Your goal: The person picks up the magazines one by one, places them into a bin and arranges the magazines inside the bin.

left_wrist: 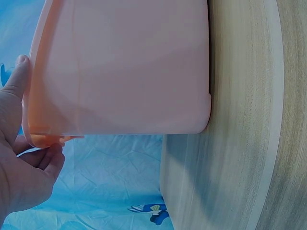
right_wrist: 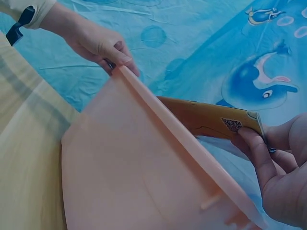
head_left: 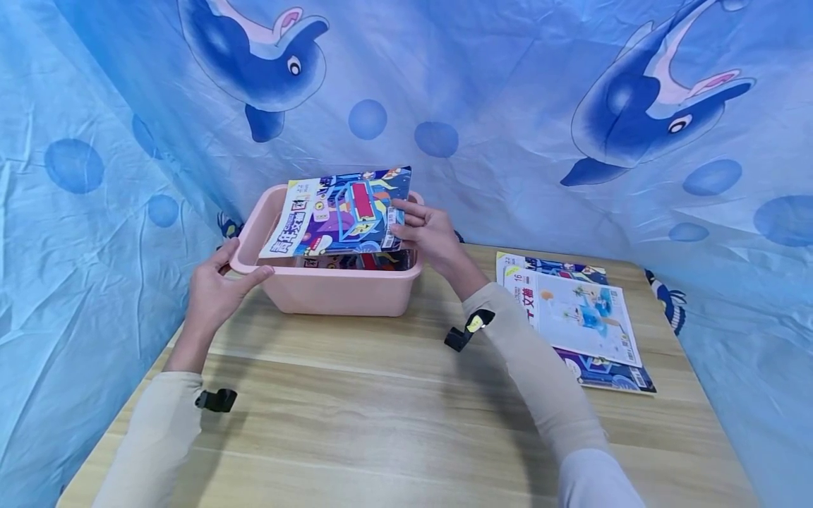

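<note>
Before dolphin-print curtains (head_left: 502, 197), a left hand (head_left: 214, 291) is gripping a pink bin (head_left: 339, 296) by the wood-grain table's (head_left: 356, 409) far left corner; over the bin, a right hand (head_left: 430, 236) is pinching a "文摘" magazine (head_left: 339, 215); a "16" issue (head_left: 565, 317) is lying near the right edge.

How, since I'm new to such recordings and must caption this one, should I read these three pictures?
There is no machine here, just a person's two bare hands. The wide picture comes from a camera on the head, looking forward and down; the other two come from cameras on each wrist, showing that hand's work close up. The left hand grips a corner of the pink tub. The right hand holds the right edge of a colourful magazine, tilted over the tub; another magazine shows inside beneath it. On the wooden table, to the right, a pale magazine overlaps a blue-covered one.
</note>
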Demonstrator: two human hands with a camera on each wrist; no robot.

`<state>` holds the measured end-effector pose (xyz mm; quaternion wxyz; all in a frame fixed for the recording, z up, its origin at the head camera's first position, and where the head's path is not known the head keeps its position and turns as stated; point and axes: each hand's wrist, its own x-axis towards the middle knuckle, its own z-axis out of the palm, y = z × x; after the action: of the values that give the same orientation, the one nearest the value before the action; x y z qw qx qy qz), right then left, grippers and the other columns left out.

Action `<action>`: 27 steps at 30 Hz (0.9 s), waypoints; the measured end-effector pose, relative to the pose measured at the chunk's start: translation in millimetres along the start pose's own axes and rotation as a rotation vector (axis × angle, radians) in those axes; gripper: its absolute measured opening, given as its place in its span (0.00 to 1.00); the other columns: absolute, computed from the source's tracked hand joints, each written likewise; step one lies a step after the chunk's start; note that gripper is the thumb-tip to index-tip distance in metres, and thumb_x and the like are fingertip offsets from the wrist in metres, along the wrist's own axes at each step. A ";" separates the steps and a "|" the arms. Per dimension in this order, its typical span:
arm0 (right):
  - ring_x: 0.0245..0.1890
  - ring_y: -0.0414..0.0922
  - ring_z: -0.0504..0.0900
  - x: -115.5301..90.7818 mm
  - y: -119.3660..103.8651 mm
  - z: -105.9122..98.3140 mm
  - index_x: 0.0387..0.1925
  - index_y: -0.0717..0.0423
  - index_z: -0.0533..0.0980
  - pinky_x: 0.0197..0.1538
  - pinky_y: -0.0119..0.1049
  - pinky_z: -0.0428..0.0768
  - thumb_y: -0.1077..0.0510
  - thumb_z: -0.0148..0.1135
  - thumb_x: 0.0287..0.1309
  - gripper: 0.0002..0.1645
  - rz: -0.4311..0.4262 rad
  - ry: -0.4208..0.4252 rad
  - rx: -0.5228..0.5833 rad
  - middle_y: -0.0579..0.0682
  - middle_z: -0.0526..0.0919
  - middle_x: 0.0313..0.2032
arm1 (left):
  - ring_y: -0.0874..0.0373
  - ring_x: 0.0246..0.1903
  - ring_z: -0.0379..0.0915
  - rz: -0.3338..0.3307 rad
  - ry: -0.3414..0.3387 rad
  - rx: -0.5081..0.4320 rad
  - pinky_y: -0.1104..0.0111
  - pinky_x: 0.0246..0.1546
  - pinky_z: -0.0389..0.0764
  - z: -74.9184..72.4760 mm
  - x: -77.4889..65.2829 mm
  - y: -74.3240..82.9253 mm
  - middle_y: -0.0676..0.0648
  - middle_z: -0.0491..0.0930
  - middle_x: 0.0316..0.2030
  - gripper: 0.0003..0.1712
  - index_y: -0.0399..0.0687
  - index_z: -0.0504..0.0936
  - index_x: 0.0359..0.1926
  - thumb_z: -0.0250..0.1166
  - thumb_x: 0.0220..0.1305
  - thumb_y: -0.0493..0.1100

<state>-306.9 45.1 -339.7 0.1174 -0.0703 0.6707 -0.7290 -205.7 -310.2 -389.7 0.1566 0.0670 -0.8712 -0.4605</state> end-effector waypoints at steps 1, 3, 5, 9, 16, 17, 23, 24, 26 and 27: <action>0.49 0.44 0.85 0.7 -0.2 2.3 0.65 0.47 0.79 0.37 0.32 0.85 0.65 0.70 0.62 0.30 0.002 0.001 0.009 0.51 0.82 0.62 | 0.42 0.73 0.58 -0.002 0.000 0.000 0.52 0.70 0.65 -0.1 -0.2 0.1 0.41 0.58 0.77 0.53 0.42 0.60 0.78 0.76 0.60 0.55; 0.47 0.45 0.85 1.1 -0.5 6.8 0.65 0.47 0.80 0.37 0.32 0.85 0.65 0.70 0.63 0.29 0.008 -0.003 0.026 0.55 0.85 0.56 | 0.43 0.74 0.57 -0.003 0.000 0.000 0.51 0.70 0.64 -0.2 -0.1 -0.2 0.41 0.57 0.77 0.53 0.42 0.60 0.78 0.76 0.60 0.55; 0.48 0.44 0.85 0.9 -0.4 10.8 0.64 0.46 0.80 0.38 0.33 0.85 0.64 0.70 0.63 0.28 0.015 -0.006 0.017 0.53 0.85 0.54 | 0.44 0.74 0.56 0.001 0.000 -0.005 0.52 0.71 0.63 0.0 0.1 -0.2 0.41 0.57 0.77 0.53 0.41 0.60 0.78 0.76 0.60 0.55; 0.50 0.44 0.85 -0.5 0.7 16.0 0.63 0.44 0.81 0.42 0.35 0.86 0.62 0.71 0.62 0.27 0.022 -0.009 -0.024 0.48 0.84 0.57 | 0.43 0.74 0.56 0.010 0.000 -0.019 0.54 0.72 0.63 0.3 0.7 -0.6 0.40 0.57 0.77 0.52 0.40 0.60 0.78 0.76 0.60 0.53; 0.49 0.45 0.86 -3.4 2.4 19.0 0.63 0.45 0.81 0.42 0.34 0.86 0.62 0.71 0.62 0.28 0.019 -0.017 -0.045 0.47 0.86 0.56 | 0.43 0.74 0.58 0.004 0.005 -0.017 0.54 0.71 0.64 -0.5 0.5 -0.5 0.41 0.58 0.76 0.52 0.41 0.61 0.77 0.76 0.60 0.53; 0.48 0.45 0.86 -3.8 2.7 19.4 0.63 0.45 0.81 0.41 0.34 0.86 0.62 0.71 0.62 0.28 0.021 -0.020 -0.048 0.48 0.86 0.56 | 0.43 0.73 0.58 0.002 0.004 -0.017 0.53 0.71 0.64 -0.6 0.4 -0.3 0.41 0.58 0.76 0.52 0.41 0.61 0.77 0.76 0.60 0.53; 0.48 0.44 0.86 -3.1 3.3 22.0 0.64 0.45 0.80 0.48 0.42 0.86 0.62 0.71 0.62 0.28 0.039 -0.021 -0.055 0.48 0.85 0.58 | 0.42 0.73 0.59 0.001 0.003 -0.015 0.50 0.70 0.64 -0.5 0.7 -1.0 0.41 0.58 0.77 0.52 0.41 0.61 0.77 0.76 0.60 0.53; 0.48 0.44 0.86 -2.7 3.0 22.8 0.64 0.45 0.80 0.49 0.42 0.86 0.62 0.71 0.62 0.28 0.043 -0.022 -0.059 0.48 0.85 0.58 | 0.42 0.73 0.59 0.003 0.004 -0.015 0.50 0.70 0.65 -0.4 0.6 -1.0 0.41 0.58 0.77 0.52 0.41 0.61 0.77 0.76 0.60 0.53; 0.48 0.45 0.86 -2.3 2.1 24.6 0.64 0.46 0.80 0.46 0.40 0.87 0.62 0.70 0.63 0.28 0.048 -0.033 -0.067 0.49 0.84 0.59 | 0.42 0.72 0.60 0.006 0.006 -0.013 0.51 0.70 0.66 -0.3 0.1 -0.9 0.41 0.59 0.76 0.52 0.41 0.61 0.77 0.76 0.60 0.53; 0.48 0.45 0.86 -2.2 1.7 25.6 0.64 0.46 0.80 0.44 0.38 0.87 0.62 0.70 0.63 0.28 0.050 -0.041 -0.069 0.49 0.85 0.58 | 0.42 0.72 0.61 0.007 0.007 -0.012 0.52 0.69 0.66 -0.4 -0.4 -0.6 0.41 0.59 0.76 0.52 0.41 0.61 0.77 0.76 0.60 0.53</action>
<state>-298.0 21.0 -339.0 0.1468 -0.0726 0.6943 -0.7008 -205.2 -310.8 -390.1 0.1617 0.0645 -0.8682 -0.4647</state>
